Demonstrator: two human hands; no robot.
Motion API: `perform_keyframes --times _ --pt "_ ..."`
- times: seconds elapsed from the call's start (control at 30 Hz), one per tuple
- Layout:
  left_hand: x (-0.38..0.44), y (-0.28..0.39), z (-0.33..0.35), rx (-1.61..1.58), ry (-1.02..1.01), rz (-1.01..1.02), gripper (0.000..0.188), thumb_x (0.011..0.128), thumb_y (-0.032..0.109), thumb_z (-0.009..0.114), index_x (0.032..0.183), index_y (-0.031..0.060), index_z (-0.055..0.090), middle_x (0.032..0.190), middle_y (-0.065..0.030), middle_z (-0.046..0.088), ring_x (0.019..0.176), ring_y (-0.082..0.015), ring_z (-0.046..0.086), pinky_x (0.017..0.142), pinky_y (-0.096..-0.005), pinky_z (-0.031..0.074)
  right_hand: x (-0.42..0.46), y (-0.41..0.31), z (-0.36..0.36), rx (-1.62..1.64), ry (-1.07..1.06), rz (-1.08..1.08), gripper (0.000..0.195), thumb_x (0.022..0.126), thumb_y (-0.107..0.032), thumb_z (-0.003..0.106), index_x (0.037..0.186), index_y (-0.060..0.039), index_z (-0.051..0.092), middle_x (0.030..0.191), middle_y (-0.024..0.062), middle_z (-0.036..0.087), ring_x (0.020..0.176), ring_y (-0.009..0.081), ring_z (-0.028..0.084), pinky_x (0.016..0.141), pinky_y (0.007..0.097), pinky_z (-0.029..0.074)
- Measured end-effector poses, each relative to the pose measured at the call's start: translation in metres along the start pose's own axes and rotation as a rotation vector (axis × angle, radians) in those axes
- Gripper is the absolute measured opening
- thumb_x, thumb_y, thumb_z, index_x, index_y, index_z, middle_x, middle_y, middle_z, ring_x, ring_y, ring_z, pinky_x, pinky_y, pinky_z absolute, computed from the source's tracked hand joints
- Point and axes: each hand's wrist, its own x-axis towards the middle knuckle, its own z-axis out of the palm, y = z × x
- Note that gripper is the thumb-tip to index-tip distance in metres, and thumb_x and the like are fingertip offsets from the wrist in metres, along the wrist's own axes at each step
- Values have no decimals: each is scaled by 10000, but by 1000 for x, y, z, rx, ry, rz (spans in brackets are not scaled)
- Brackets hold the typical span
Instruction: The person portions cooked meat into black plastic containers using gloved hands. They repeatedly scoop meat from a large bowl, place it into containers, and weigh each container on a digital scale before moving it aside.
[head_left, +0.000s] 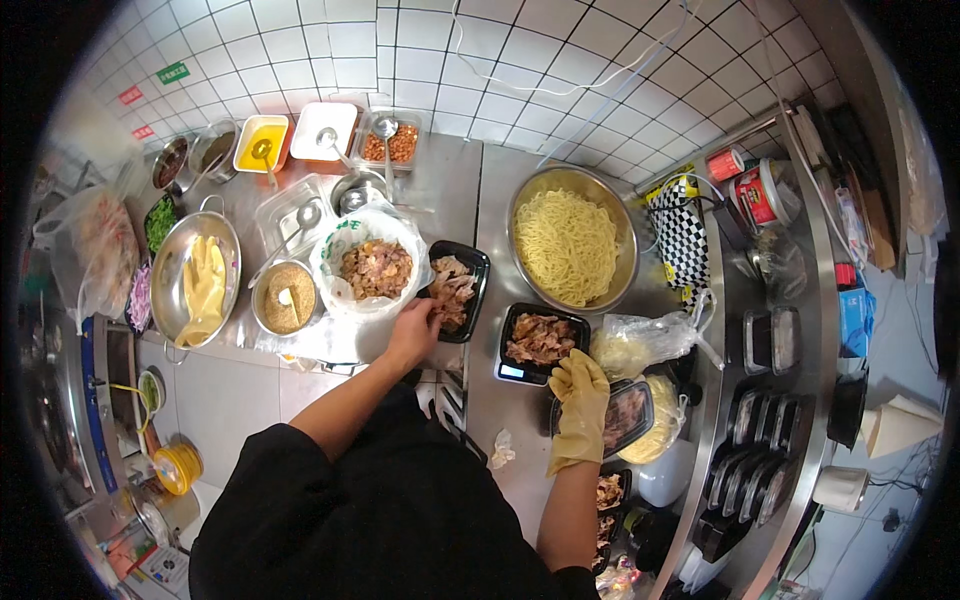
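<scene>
My left hand, bare, grips the near left edge of a black plastic tray of cooked meat pieces; its fingertips are partly hidden against the meat. My right hand wears a yellowish rubber glove. Its bunched fingers are over the near right corner of a second black tray, and whether they pinch anything is hidden. Darker meat pieces fill that tray, which sits on a digital scale with a lit display. Left of the first tray stands a bag-lined tub of chopped meat.
A steel bowl of noodles stands behind the scale. Bagged noodles and a lidded tray lie at right. On the left are a pan holding a glove and a bowl of crumbs. Ladles rest in sauce containers.
</scene>
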Motion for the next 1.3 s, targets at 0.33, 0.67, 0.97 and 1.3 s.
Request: perform_keyframes --times 0.33,0.67,0.97,1.3 --pt "2 17 -2 -42 -39 3 239 941 126 806 1157 44 744 1064 -235 755 1003 -455 733 877 -517 596 7 -6 6 -131 26 -18 306 1075 -120 724 1358 -5 712 1096 81 747 809 132 709 652 266 625" --pt "-5 0 -1 -19 15 -80 228 977 122 764 1184 35 725 1159 -226 761 1094 -465 720 939 -510 586 -1 0 27 -313 3 -70 321 1067 -81 704 1372 19 697 1070 58 712 728 81 614 552 217 502" --pt "-40 5 -29 32 3 82 384 942 46 760 1316 38 674 1435 -182 656 1300 -423 637 1110 -465 534 -4 37 74 -777 -302 -434 333 1048 -148 730 1345 2 734 1143 102 785 982 151 730 838 307 594" --pt "-175 -93 -108 -53 -38 -344 282 966 12 748 1246 22 714 1239 -173 693 994 -294 776 870 -405 657 59 75 161 -1182 -616 -753 278 1029 -94 678 1293 -33 738 1220 199 776 1150 357 747 1002 410 577"
